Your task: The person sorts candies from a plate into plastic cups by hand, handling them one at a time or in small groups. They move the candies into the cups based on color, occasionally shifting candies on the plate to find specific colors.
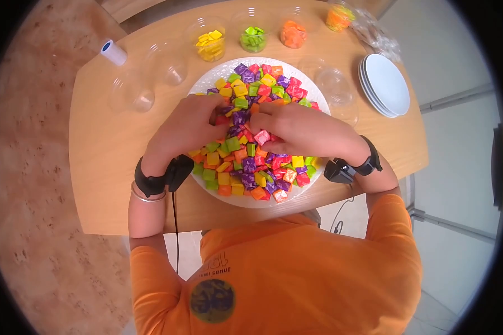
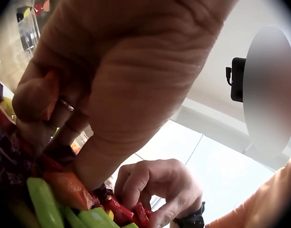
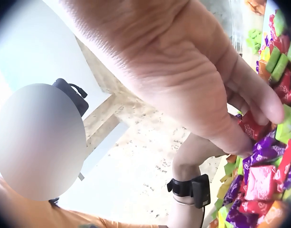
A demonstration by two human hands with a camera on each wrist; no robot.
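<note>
A big white plate (image 1: 276, 202) is heaped with small square wrapped candies (image 1: 249, 163) in red, orange, yellow, green and purple. Both hands are in the middle of the heap, close together. My left hand (image 1: 189, 124) has its fingers curled, with an orange wrapped candy (image 2: 52, 93) tucked against them in the left wrist view. Its thumb reaches down among the candies. Facing it, my right hand (image 1: 307, 129) dips in from the other side. In the right wrist view its thumb and fingers pinch a red wrapped candy (image 3: 253, 127).
Beyond the plate stand clear cups of yellow candies (image 1: 210, 49), green candies (image 1: 253, 41) and orange candies (image 1: 293, 36). A cup of mixed candies (image 1: 339, 19) sits beside a crumpled plastic bag (image 1: 374, 36). Stacked white plates (image 1: 387, 86) lie right; clear cups (image 1: 175, 72) and a white-blue roll (image 1: 113, 53) left.
</note>
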